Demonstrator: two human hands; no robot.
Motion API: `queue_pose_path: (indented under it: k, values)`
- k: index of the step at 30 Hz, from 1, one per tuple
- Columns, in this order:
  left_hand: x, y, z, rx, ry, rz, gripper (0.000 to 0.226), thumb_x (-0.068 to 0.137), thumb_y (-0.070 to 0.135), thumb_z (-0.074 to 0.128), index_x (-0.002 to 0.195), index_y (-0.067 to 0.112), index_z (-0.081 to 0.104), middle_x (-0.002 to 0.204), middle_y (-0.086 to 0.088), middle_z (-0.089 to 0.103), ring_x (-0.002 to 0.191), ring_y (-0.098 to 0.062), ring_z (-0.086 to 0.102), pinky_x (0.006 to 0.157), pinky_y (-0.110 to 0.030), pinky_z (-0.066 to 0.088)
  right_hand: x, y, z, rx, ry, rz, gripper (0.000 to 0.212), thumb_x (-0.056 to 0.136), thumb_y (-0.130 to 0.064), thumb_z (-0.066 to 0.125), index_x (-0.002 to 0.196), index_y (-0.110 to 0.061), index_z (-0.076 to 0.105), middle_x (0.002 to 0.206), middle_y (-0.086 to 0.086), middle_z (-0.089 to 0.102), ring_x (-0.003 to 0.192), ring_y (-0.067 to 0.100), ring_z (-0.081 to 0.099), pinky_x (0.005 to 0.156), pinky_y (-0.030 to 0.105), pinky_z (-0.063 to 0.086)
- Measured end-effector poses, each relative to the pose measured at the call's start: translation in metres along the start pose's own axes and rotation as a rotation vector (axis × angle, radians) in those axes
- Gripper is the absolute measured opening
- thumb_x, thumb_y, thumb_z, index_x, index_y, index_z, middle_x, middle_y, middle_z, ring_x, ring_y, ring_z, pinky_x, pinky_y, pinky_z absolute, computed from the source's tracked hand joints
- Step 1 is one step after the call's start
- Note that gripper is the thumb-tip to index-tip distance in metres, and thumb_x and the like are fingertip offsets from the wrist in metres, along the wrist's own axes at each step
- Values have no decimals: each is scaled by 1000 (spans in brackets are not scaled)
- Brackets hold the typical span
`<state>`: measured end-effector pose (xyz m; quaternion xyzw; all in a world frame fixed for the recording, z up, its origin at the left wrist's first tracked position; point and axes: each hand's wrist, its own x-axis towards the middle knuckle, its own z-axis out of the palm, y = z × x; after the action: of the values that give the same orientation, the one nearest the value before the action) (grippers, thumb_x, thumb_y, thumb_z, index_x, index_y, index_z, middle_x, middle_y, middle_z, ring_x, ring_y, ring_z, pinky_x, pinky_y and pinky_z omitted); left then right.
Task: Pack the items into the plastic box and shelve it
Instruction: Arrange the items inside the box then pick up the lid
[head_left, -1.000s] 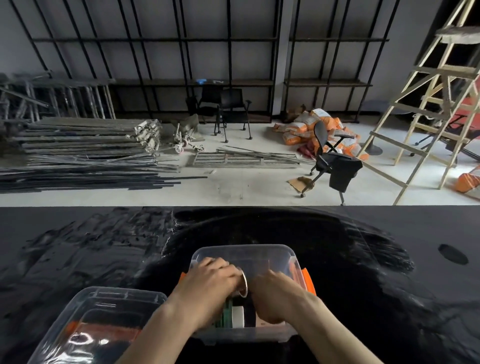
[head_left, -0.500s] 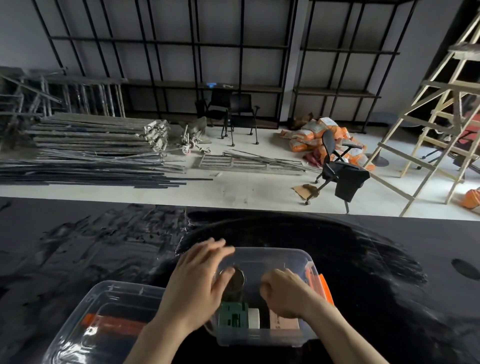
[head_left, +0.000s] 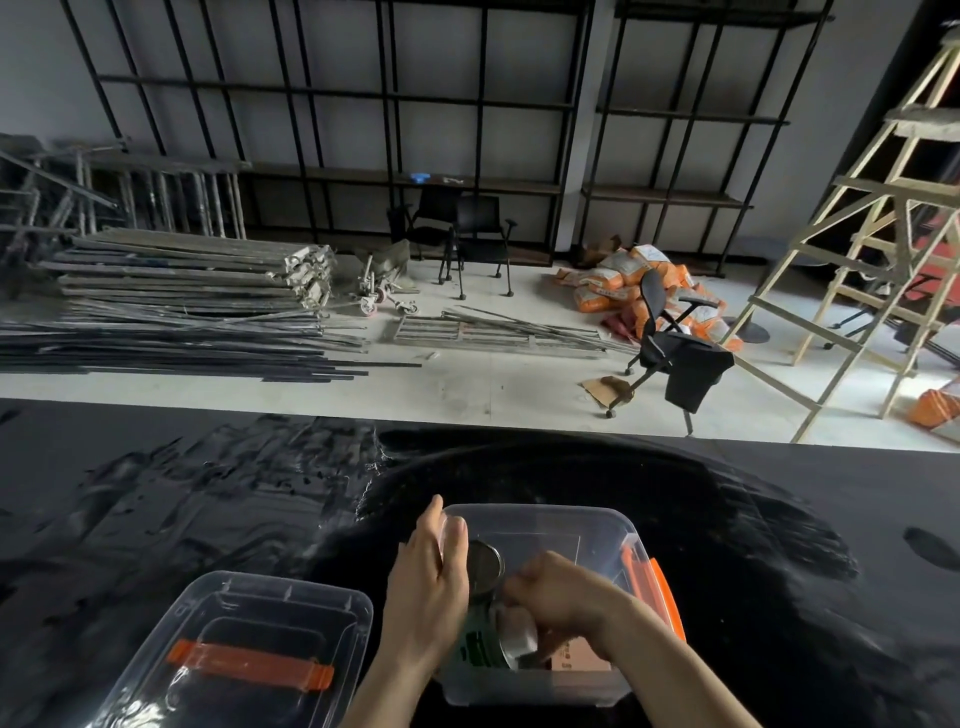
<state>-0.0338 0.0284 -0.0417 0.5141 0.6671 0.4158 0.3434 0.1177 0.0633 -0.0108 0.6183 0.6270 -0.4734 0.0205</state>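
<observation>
From your head camera, the clear plastic box (head_left: 540, 525) sits on the black bench (head_left: 753, 571) near its front edge, about midway along. The lid (head_left: 249, 649), with its orange handle, lies upturned just left of the box.

Your left hand (head_left: 428, 587) rests flat against the box's left wall, fingers straight and together, gripping nothing. Your right hand (head_left: 563, 597) is down inside the box, fingers curled narrow around something, but you cannot tell from here what they pinch.

Inside the box lie a round metal tin (head_left: 485, 566), a green-and-white pack (head_left: 478, 647), a white roll (head_left: 517, 631) and a small carton (head_left: 579, 657), crowded toward the near wall.

The box looks light, stiff and slick. Expect it to slide if pushed, so lift it by both short ends, near the orange latch (head_left: 660, 597), once the lid is on.
</observation>
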Motion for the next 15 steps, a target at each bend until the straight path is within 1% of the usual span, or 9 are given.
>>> queue_pose_path:
  k: [1,2,3,5,6,8,10,13,15]
  values:
    - [-1,-1,0,5,11,14,60,103,49,32,157,23,27,160,4,38,146,-14,36,121,-37,27,-2,0,-2,-8,36,-10,39,94,-27,53,113,4,68,68,-2,62,54,7,61,57,19,54]
    - [-1,-1,1,12,21,24,60,103,48,33,156,22,28,159,4,39,145,-14,36,120,-37,28,-4,0,-3,-22,62,-39,35,93,-24,55,110,4,69,65,-2,58,51,7,58,49,16,51]
    - [-1,-2,1,21,27,30,60,103,48,34,156,22,29,158,3,40,145,-14,37,120,-38,28,-6,0,-3,-36,70,-67,31,90,-24,56,103,0,71,65,0,60,51,10,61,53,18,54]
    - [1,-4,3,46,28,33,60,102,47,36,156,22,29,157,1,43,143,-15,40,119,-38,30,-13,0,0,-20,78,-92,31,81,-33,53,85,-9,73,71,5,71,64,20,74,79,33,62]
    - [2,-4,3,55,32,30,59,102,46,37,156,22,29,156,1,45,142,-15,42,118,-36,32,-15,0,1,-2,105,-96,36,78,-39,50,84,-11,73,76,6,76,71,25,77,86,41,61]
    - [2,-5,3,70,45,32,59,102,46,38,155,22,30,154,1,47,141,-16,44,115,-33,34,-17,2,3,-7,124,-107,38,75,-41,48,90,-19,75,84,5,79,77,27,78,87,45,61]
    - [2,-7,4,73,49,47,58,102,45,40,155,22,31,153,0,48,140,-16,46,115,-35,36,-19,3,5,9,105,-109,34,76,-37,51,94,-26,77,87,4,80,73,25,79,85,40,63]
    - [5,-9,4,67,46,54,59,101,45,42,155,23,31,153,0,49,139,-15,46,115,-37,36,-23,5,8,33,108,-128,23,80,-34,57,89,-25,76,86,9,80,75,24,79,88,42,61]
    - [4,-10,5,77,41,60,60,101,46,42,155,24,29,153,0,48,140,-15,46,115,-38,36,-26,2,12,-1,113,-143,21,82,-33,60,91,-25,78,83,7,80,81,20,77,93,43,58]
